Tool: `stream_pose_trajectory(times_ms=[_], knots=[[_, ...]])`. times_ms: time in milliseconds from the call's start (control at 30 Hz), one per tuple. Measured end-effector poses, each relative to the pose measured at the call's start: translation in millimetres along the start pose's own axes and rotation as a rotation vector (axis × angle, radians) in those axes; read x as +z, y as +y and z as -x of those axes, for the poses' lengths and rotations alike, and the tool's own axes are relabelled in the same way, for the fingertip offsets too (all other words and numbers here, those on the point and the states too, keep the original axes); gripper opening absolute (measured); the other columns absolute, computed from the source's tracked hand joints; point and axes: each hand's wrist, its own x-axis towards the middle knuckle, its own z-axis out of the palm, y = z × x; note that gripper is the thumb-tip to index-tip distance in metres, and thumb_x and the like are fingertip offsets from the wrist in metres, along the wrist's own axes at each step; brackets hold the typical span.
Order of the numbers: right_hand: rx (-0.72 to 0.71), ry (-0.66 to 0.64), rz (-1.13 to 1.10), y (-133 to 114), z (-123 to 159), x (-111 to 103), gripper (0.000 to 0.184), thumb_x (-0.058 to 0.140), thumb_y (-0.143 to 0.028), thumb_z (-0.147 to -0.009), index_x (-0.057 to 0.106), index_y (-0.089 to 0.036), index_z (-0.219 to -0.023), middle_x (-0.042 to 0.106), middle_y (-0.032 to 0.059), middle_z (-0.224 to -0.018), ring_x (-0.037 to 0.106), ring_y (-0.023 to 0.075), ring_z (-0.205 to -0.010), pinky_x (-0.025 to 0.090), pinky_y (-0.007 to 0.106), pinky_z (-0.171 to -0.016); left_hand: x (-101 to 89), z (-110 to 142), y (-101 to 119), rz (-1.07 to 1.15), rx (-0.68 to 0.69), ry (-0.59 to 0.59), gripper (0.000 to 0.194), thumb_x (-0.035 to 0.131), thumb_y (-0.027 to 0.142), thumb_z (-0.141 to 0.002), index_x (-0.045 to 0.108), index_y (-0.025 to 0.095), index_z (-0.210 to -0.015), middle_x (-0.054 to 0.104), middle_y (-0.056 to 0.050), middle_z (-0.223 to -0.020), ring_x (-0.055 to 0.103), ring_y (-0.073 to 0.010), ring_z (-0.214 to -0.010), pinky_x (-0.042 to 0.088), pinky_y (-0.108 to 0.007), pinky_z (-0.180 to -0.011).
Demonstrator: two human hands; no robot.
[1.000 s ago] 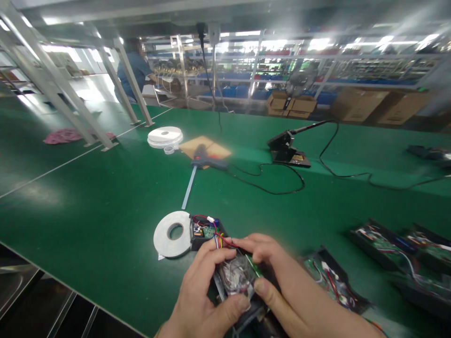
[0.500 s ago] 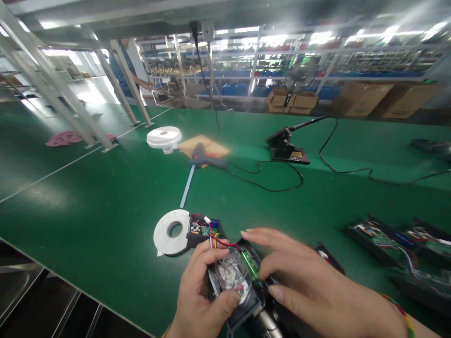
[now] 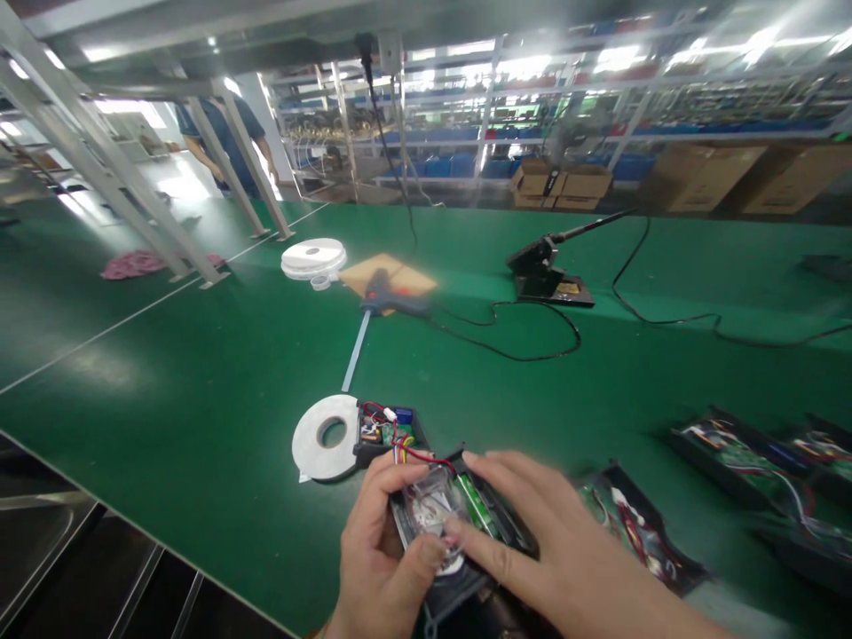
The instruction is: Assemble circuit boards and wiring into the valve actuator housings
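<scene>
"Two hands on it? Where is it, and which way does it lie?"

"Bottom centre of the frame, above or on the green bench (image 3: pixel 232 399); I can't tell if they touch. My black housing (image 3: pixel 512 531) slants: its long axis runs from the far end, up and slightly left, to the near end, down and right. The clear cover (image 3: pixel 429 504) faces up, with a green strip (image 3: pixel 476 504) alongside, lined up much the same way. Wires (image 3: pixel 399 453) lead from the far end towards an open black case (image 3: pixel 370 456)."

"And your hands?"

"My left hand (image 3: pixel 382 541) pinches the housing, thumb on the cover, fingers bent over the far left edge. My right hand (image 3: pixel 552 550) is spread across the other side, thumb tip on the cover, index fingertip at the far corner; whether it grips or just steadies, I can't tell."

"What can't you make out?"

"The near end, partly behind my hands and cut by the frame's lower edge. Parts under the cover blur together."
</scene>
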Motion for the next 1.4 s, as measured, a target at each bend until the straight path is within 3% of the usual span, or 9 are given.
stream_pose_trajectory(times_ms=[100,267,500,633,833,967,1100,1200,1400], knots=[[-0.027,0.045,0.085,-4.6,-0.5,14.6,0.076,0.067,-0.058,-0.086,0.047,-0.021,-0.149,0.051,0.0282,-0.145,0.051,0.0458,-0.129,0.057,0.06,-0.085,1.5,-1.4,-0.6,-0.006,0.018,-0.012,0.037,0.067,0.051,-0.089,0.065,0.028,-0.117,0.065,-0.006,-0.115,0.063,-0.0211,-0.109,0.053,-0.029,-0.094],[-0.022,0.153,0.2,-11.0,-9.3,23.8,0.07,0.052,-0.067,-0.091,0.054,-0.019,-0.142,0.055,0.0296,-0.141,0.048,0.0473,-0.13,0.054,0.058,-0.085,0.2,-4.6,-0.7,-0.025,0.045,-0.028,0.036,0.065,0.051,-0.09,0.064,0.028,-0.118,0.065,-0.007,-0.115,0.063,-0.0223,-0.108,0.052,-0.032,-0.094],[0.034,0.134,0.377,-23.9,-20.9,26.2,0.048,0.065,-0.039,-0.082,0.066,-0.021,-0.126,0.066,0.0238,-0.131,0.06,0.0496,-0.117,0.057,0.062,-0.075,-2.2,-2.8,1.4,-0.069,0.095,-0.073,0.038,0.063,0.052,-0.091,0.062,0.027,-0.119,0.063,-0.008,-0.115,0.062,-0.0226,-0.108,0.052,-0.032,-0.092],[0.073,0.147,0.383,-29.1,-21.6,28.7,0.049,0.062,-0.045,-0.084,0.067,-0.021,-0.125,0.066,0.0205,-0.133,0.061,0.0506,-0.116,0.057,0.066,-0.075,-4.0,-2.5,2.4,-0.08,0.106,-0.1,0.037,0.063,0.049,-0.092,0.061,0.027,-0.122,0.062,-0.009,-0.122,0.06,-0.0241,-0.114,0.052,-0.033,-0.095],[0.087,0.168,0.257,-28.7,-18.2,29.9,0.068,0.051,-0.063,-0.092,0.056,-0.016,-0.142,0.058,0.0198,-0.143,0.052,0.0497,-0.128,0.049,0.069,-0.089,-4.8,-0.6,-0.6,-0.117,0.112,-0.097,0.035,0.06,0.045,-0.094,0.058,0.025,-0.123,0.062,-0.01,-0.122,0.059,-0.0243,-0.118,0.05,-0.035,-0.099],[0.016,0.148,0.278,-28.0,-14.6,27.6,0.075,0.053,-0.062,-0.093,0.052,-0.007,-0.144,0.053,0.0255,-0.146,0.049,0.0473,-0.133,0.055,0.063,-0.09,-6.1,-0.9,-2.4,-0.091,0.097,-0.108,0.035,0.061,0.046,-0.094,0.058,0.026,-0.122,0.061,-0.009,-0.122,0.058,-0.024,-0.118,0.049,-0.035,-0.1],[0.029,0.151,0.155,-28.0,-9.0,30.0,0.077,0.059,-0.057,-0.093,0.046,-0.005,-0.148,0.039,0.024,-0.156,0.023,0.0407,-0.15,0.052,0.052,-0.105,-7.2,-1.0,-2.9,-0.073,0.121,-0.141,0.038,0.062,0.048,-0.093,0.057,0.026,-0.123,0.06,-0.009,-0.123,0.057,-0.0238,-0.118,0.049,-0.034,-0.099],[0.03,0.164,0.04,-27.7,-4.8,31.2,0.063,0.06,-0.044,-0.097,0.05,-0.003,-0.144,0.039,0.0233,-0.156,0.017,0.0367,-0.151,0.045,0.046,-0.112,-6.2,-0.8,-3.8,-0.057,0.139,-0.155,0.041,0.062,0.05,-0.093,0.056,0.026,-0.125,0.058,-0.009,-0.124,0.056,-0.0241,-0.12,0.048,-0.035,-0.1],[0.093,0.232,-0.199,-23.1,10.4,14.6,0.028,0.065,-0.016,-0.091,0.069,-0.019,-0.118,0.047,0.0095,-0.154,0.041,0.0326,-0.142,0.043,0.041,-0.115,-5.5,2.0,-8.9,-0.016,0.107,-0.164,0.041,0.062,0.048,-0.093,0.054,0.026,-0.127,0.054,-0.01,-0.127,0.055,-0.0257,-0.121,0.049,-0.037,-0.098]])
